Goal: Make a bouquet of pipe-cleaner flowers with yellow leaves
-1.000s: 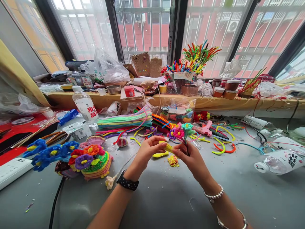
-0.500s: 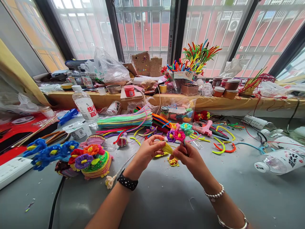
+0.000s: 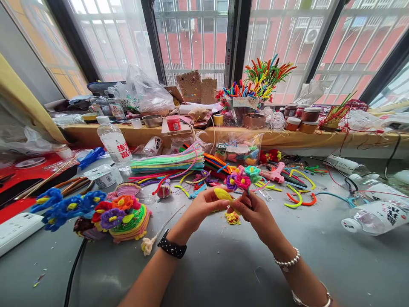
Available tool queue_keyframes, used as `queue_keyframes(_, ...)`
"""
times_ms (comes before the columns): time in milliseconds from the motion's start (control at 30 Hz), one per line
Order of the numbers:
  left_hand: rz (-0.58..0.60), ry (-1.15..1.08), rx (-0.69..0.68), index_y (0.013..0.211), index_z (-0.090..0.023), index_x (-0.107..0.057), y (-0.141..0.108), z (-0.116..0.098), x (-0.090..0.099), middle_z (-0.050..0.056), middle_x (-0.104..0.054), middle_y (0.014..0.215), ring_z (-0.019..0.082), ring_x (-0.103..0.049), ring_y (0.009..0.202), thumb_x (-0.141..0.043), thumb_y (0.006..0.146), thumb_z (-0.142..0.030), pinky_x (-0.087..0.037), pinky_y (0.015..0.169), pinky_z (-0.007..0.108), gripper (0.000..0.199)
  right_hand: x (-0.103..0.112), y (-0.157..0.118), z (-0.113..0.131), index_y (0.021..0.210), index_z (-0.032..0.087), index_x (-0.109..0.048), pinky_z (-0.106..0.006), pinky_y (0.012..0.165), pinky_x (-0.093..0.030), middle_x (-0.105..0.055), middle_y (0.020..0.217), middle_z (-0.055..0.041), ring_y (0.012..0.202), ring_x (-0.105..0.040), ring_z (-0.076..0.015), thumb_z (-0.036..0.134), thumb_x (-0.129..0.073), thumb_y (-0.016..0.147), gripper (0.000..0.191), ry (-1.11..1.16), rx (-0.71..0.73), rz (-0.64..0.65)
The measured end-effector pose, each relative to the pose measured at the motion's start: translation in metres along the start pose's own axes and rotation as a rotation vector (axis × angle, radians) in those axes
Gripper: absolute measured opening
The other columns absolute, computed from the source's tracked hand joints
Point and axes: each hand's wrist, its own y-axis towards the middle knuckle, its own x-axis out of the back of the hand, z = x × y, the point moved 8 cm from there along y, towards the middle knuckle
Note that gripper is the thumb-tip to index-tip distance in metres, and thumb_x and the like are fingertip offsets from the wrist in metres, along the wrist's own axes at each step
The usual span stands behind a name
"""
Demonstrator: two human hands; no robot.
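Observation:
In the middle of the head view, my left hand [image 3: 204, 207] is closed on a yellow fuzzy pipe-cleaner piece [image 3: 223, 195], shaped like a bud or petal. My right hand [image 3: 251, 209] is closed on the stem of a small bouquet of pipe-cleaner flowers [image 3: 242, 181] in purple, pink and turquoise. Its thumb and fingertips meet the lower end of the yellow piece, close to my left fingertips. The grip on the stem is partly hidden by the fingers. Just beyond, a crumbly yellow and red clump [image 3: 233, 218] lies on the grey table [image 3: 220, 264].
Left of my hands lie blue pipe-cleaner flowers [image 3: 72, 205] and a striped green-yellow piece [image 3: 132, 221]. A bundle of pastel pipe cleaners [image 3: 168, 160] and a pink glue gun [image 3: 276, 172] lie behind. Plastic bottles [image 3: 377, 218] rest at the right; one stands left [image 3: 114, 143].
My left hand has shifted slightly right and down, its fingers now nearer my right hand. The yellow piece has turned and now shows a rounded tip. A blue scrap behind has come into view.

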Motion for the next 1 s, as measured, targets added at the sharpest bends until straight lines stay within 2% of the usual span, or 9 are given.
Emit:
queue_keyframes(67, 0.013, 0.047, -0.006, 0.081, -0.014, -0.063, 0.000, 0.000, -0.003, 0.000, -0.062, 0.069, 0.009, -0.055, 0.062, -0.068, 0.061, -0.027, -0.042, 0.063, 0.022, 0.024, -0.002, 0.000, -0.002, 0.065, 0.019, -0.038, -0.020, 0.042, -0.024, -0.058, 0.062, 0.0022, 0.047, -0.038, -0.0065, 0.037, -0.060, 0.071, 0.028, -0.001, -0.011, 0.016)
queue_keyframes(133, -0.043, 0.071, -0.033, 0.073, -0.013, -0.064, 0.000, -0.003, 0.000, 0.000, -0.061, 0.066, 0.009, -0.053, 0.060, -0.067, 0.062, -0.029, -0.042, 0.061, 0.021, 0.020, -0.001, 0.000, -0.004, 0.068, 0.018, -0.043, -0.020, 0.041, -0.023, -0.050, 0.057, 0.0047, 0.045, -0.033, -0.0056, 0.040, -0.059, 0.071, 0.027, 0.024, -0.016, 0.001)
queue_keyframes(267, -0.160, 0.069, -0.032, 0.071, -0.013, -0.063, 0.000, -0.006, 0.008, 0.001, -0.062, 0.068, 0.009, -0.053, 0.060, -0.066, 0.063, -0.034, -0.043, 0.059, 0.020, 0.022, 0.009, 0.002, -0.005, 0.068, 0.017, -0.050, -0.021, 0.041, -0.022, -0.032, 0.048, 0.0064, 0.043, -0.026, -0.0070, 0.048, -0.041, 0.080, 0.035, 0.113, -0.003, -0.101)
queue_keyframes(333, -0.166, 0.059, -0.010, 0.074, -0.013, -0.064, 0.001, -0.004, 0.009, 0.003, -0.064, 0.073, 0.011, -0.056, 0.065, -0.064, 0.064, -0.037, -0.045, 0.063, 0.021, 0.025, 0.016, 0.003, -0.004, 0.065, 0.018, -0.050, -0.022, 0.043, -0.026, -0.038, 0.053, 0.0034, 0.047, -0.031, -0.0086, 0.048, -0.035, 0.083, 0.038, 0.146, 0.022, -0.156)
queue_keyframes(467, -0.182, 0.121, 0.025, 0.074, -0.013, -0.066, 0.003, 0.002, 0.010, 0.004, -0.065, 0.076, 0.013, -0.059, 0.070, -0.062, 0.065, -0.040, -0.047, 0.069, 0.024, 0.029, 0.027, 0.002, 0.007, 0.066, 0.019, -0.054, -0.023, 0.059, -0.037, -0.050, 0.073, -0.0015, 0.065, -0.042, -0.0120, 0.045, -0.045, 0.079, 0.030, 0.041, 0.127, -0.229)
queue_keyframes(600, -0.253, 0.205, 0.025, 0.064, -0.011, -0.064, 0.002, 0.008, 0.011, 0.003, -0.062, 0.065, 0.012, -0.057, 0.061, -0.062, 0.064, -0.042, -0.048, 0.061, 0.023, 0.030, 0.022, 0.001, 0.010, 0.071, 0.018, -0.062, -0.022, 0.051, -0.036, -0.045, 0.066, 0.0004, 0.057, -0.040, -0.0102, 0.042, -0.050, 0.077, 0.027, -0.133, 0.144, -0.196)
queue_keyframes(733, -0.306, 0.313, -0.077, 0.067, -0.012, -0.060, 0.000, 0.005, 0.008, 0.001, -0.059, 0.062, 0.011, -0.054, 0.057, -0.062, 0.064, -0.039, -0.045, 0.054, 0.021, 0.027, 0.012, 0.000, 0.008, 0.070, 0.017, -0.062, -0.021, 0.046, -0.038, -0.048, 0.056, 0.0017, 0.050, -0.043, -0.0094, 0.038, -0.055, 0.073, 0.023, -0.155, 0.123, -0.127)
queue_keyframes(900, -0.413, 0.621, -0.275, 0.059, -0.014, -0.052, -0.007, -0.010, 0.004, -0.003, -0.047, 0.052, 0.008, -0.044, 0.048, -0.057, 0.069, -0.039, -0.036, 0.045, 0.018, 0.028, 0.013, -0.001, 0.008, 0.078, 0.016, -0.064, -0.024, 0.050, -0.046, -0.059, 0.060, -0.0014, 0.052, -0.053, -0.0124, 0.037, -0.059, 0.070, 0.023, -0.222, 0.143, -0.183)
queue_keyframes(1000, -0.413, 0.644, -0.315, 0.059, -0.015, -0.050, -0.010, -0.015, 0.000, -0.003, -0.047, 0.054, 0.008, -0.045, 0.050, -0.053, 0.072, -0.040, -0.037, 0.047, 0.019, 0.028, 0.014, -0.001, 0.011, 0.083, 0.016, -0.063, -0.025, 0.050, -0.048, -0.060, 0.061, -0.0018, 0.052, -0.054, -0.0124, 0.036, -0.059, 0.070, 0.024, -0.209, 0.164, -0.185)
